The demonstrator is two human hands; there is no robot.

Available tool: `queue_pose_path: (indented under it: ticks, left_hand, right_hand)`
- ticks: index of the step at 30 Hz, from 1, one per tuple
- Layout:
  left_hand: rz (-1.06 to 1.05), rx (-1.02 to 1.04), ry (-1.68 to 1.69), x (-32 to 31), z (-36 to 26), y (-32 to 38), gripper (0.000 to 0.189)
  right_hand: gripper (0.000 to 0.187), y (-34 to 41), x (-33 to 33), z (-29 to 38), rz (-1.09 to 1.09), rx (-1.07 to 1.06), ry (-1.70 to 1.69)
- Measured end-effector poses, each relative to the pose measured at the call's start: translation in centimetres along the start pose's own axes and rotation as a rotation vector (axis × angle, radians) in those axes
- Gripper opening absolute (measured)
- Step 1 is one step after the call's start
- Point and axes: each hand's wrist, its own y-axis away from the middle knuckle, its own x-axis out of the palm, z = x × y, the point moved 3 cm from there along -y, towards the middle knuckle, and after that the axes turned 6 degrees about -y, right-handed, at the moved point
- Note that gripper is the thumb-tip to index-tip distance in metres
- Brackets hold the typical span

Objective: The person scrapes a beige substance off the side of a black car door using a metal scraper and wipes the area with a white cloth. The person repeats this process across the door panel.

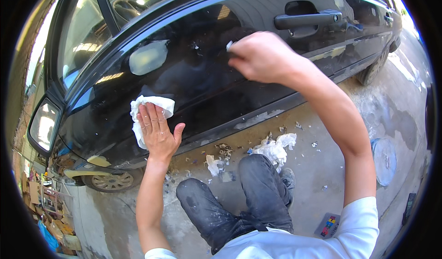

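The front door panel [207, 96] of a black car spans the view before me. My left hand [158, 131] lies flat on a crumpled white cloth or paper wipe [169, 105], pressing it against the lower part of the door. Up and to the right, my right hand [259, 57] is blurred and closed, with a small whitish piece [229, 46] at its fingertips, close to the door below the handle [307, 20]. Between and above the hands, a pale patch of filler [148, 58] shows on the door, and small white specks dot the black paint.
Crumpled white paper [276, 148] and scraps litter the concrete beside my knees. A round bluish lid or bucket [383, 162] stands at the right, a grey box [327, 225] near my right side. The side mirror [45, 124] juts out at left; cluttered goods lie beyond the front wheel [112, 180].
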Motion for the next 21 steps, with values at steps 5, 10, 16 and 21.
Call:
queue_pose_path:
  ticks: [5,10,16,21]
  left_hand:
    - [-0.052,-0.035,0.047,-0.6,-2.1,-6.7,0.087]
    - [0.037,0.228,0.194,0.3,-9.0,-14.7,0.098]
    - [0.135,0.595,0.394,1.0,-16.5,-16.0,0.094]
    - [0.17,0.577,0.374,1.0,-10.7,-10.6,0.08]
  right_hand:
    - [0.014,3.6,-3.5,-2.8,-0.4,0.124,-0.33]
    - [0.016,8.0,-4.6,-4.1,-0.512,0.264,-0.374]
    - [0.015,12.8,-6.6,-3.3,-0.486,0.404,-0.346]
    - [0.013,15.9,-8.4,-3.4,-0.509,0.414,-0.312]
